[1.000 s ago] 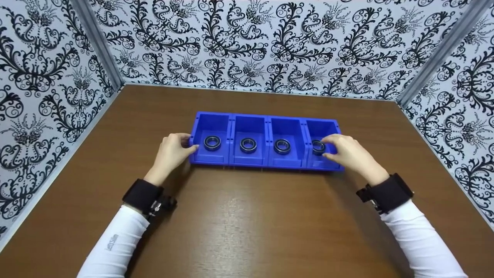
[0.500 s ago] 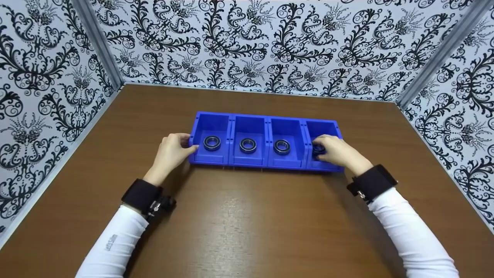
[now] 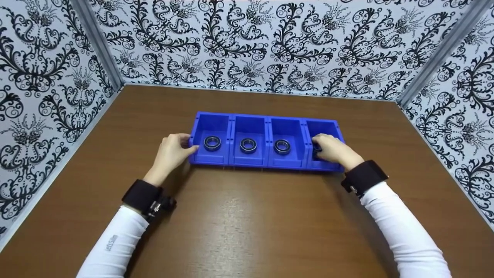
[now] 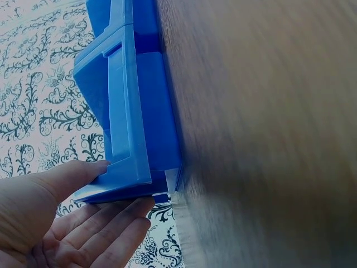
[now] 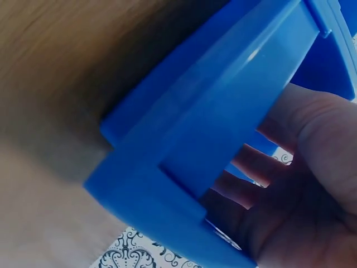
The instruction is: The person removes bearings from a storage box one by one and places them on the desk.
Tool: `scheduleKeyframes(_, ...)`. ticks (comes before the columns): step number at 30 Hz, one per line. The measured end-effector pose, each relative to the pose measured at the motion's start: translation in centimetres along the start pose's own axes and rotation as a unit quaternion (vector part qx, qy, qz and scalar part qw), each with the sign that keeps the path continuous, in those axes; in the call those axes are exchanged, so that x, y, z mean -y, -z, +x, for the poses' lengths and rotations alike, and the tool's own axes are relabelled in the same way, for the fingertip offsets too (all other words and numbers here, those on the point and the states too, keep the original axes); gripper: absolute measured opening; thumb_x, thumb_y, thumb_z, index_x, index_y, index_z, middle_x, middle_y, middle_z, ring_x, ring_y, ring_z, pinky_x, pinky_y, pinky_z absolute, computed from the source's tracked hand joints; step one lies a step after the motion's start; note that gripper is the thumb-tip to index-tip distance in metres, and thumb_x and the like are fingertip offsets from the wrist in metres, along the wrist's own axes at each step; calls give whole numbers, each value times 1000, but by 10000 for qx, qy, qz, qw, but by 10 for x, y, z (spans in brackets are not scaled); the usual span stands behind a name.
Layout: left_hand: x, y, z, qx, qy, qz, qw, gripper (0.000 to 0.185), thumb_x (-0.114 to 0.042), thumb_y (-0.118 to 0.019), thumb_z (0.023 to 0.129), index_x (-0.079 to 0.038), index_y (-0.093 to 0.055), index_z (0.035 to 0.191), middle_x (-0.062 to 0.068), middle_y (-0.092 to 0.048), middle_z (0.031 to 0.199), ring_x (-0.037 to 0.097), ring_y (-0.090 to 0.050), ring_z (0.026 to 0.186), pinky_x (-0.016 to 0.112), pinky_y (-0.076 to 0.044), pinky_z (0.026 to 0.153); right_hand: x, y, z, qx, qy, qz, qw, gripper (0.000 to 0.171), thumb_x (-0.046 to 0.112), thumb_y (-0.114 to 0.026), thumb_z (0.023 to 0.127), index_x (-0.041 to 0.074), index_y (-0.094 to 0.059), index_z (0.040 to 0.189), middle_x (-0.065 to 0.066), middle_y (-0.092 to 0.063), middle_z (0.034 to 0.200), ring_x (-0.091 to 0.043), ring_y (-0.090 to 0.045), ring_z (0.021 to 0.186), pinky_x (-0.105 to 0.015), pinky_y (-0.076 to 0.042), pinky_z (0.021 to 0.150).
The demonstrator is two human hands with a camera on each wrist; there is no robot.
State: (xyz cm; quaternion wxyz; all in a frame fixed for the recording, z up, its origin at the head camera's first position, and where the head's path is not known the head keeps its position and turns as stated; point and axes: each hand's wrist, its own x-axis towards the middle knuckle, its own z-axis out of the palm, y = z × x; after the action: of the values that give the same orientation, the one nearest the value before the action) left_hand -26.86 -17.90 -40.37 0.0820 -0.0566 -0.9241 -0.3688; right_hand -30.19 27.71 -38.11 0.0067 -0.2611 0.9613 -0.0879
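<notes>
A row of joined blue plastic bins (image 3: 210, 158) stands on the table, its compartments side by side. In the three left compartments lie a first bearing (image 3: 212, 149), a second bearing (image 3: 248, 151) and a third bearing (image 3: 282, 153), flat on the bottoms. My left hand (image 3: 171, 152) holds the row's left side wall, thumb at the rim and fingers outside, as the left wrist view also shows. My right hand (image 3: 334, 148) reaches into the rightmost compartment and pinches another bearing (image 3: 316, 150), mostly hidden behind the fingers. The right wrist view shows the hand (image 5: 301, 167) behind the bin's front lip.
The brown wooden table (image 3: 231, 224) extends around the bins. Patterned black-and-white walls (image 3: 247, 46) enclose it at the back and both sides, with grey corner posts (image 3: 98, 42). Black camera bands sit on both wrists.
My right hand has moved left and deeper into the rightmost compartment, closing its fingers around the bearing there. The left hand, the bins and the other bearings have stayed in place.
</notes>
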Motion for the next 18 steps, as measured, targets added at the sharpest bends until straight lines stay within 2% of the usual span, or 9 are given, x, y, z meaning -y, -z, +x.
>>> scheduleKeyframes(3,0,0,-1,16,16,-11,10000,46,-17,-75,91,10,-66,126,27,-72,122,41,-70,116,54,-53,102,-2,-2,2,44,-88,37,9999,17,-6,-64,77,-5,-64,94,-24,-67,95,-45,-64,96,-61,-50,88)
scheduleKeyframes(11,0,1,-2,-11,33,-22,10000,45,-17,-75,90,10,-67,125,27,-73,120,41,-70,115,54,-53,102,-5,-4,8,174,-322,134,9992,25,-4,-62,79,-8,-67,104,-29,-69,102,-49,-65,105,-62,-50,93)
scheduleKeyframes(18,-2,1,-2,4,-23,-57,10000,40,-16,-75,90,7,-70,123,24,-75,116,39,-73,105,54,-55,95,-7,-6,11,227,-444,95,9987,21,1,-65,83,-7,-65,102,-30,-68,102,-51,-64,108,-63,-50,95)
